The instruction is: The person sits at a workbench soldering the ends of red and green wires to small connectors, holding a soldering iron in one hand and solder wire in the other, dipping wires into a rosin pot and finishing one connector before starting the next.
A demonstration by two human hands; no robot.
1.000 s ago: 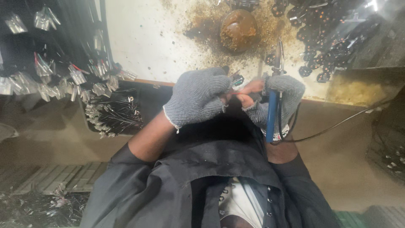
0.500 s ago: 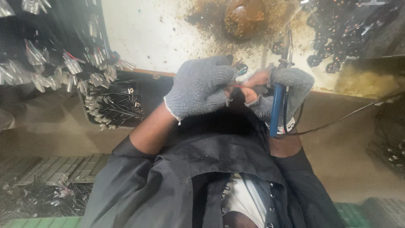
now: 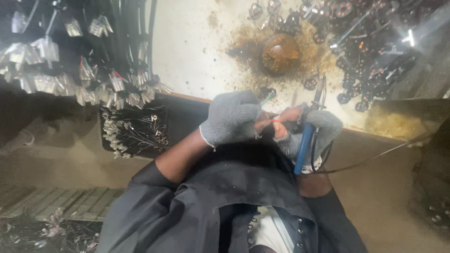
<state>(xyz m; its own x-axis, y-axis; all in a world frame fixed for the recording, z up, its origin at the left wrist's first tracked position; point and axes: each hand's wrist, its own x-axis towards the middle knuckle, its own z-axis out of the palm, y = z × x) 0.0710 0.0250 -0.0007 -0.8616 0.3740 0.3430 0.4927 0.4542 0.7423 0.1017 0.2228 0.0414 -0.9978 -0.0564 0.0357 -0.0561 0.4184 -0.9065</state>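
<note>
Soldering is the step in hand, as I judge it. My left hand [image 3: 232, 117], in a grey knit glove, is curled shut around a small dark part with thin coloured wire ends [image 3: 269, 97] poking out past my knuckles; the part itself is mostly hidden inside my fist, so I cannot name it more closely. My right hand [image 3: 309, 129], gloved the same way but with bare fingertips, is closed around a blue-handled soldering iron [image 3: 305, 145], its metal tip [image 3: 320, 91] pointing away from me over the near edge of the bench [image 3: 187, 56]. Both hands meet, touching, just above that near edge, at its middle.

The next move, I think, calls for a steady tip brought onto the joint while my left hand keeps the wires from shifting.

The bench top is pale and badly stained. A brown, crusted lump [image 3: 280, 52] sits in a ring of rusty spatter just beyond my hands. Toward the far right corner lies a heap of small dark round parts [image 3: 370, 61]. At the left edge hang bunches of wire leads with clear connector ends [image 3: 108, 84], and below them a dark tray [image 3: 136, 131] holds more leads. A black cord [image 3: 375, 157] trails off to the right. The room is dim, with a dusty brown floor.
</note>
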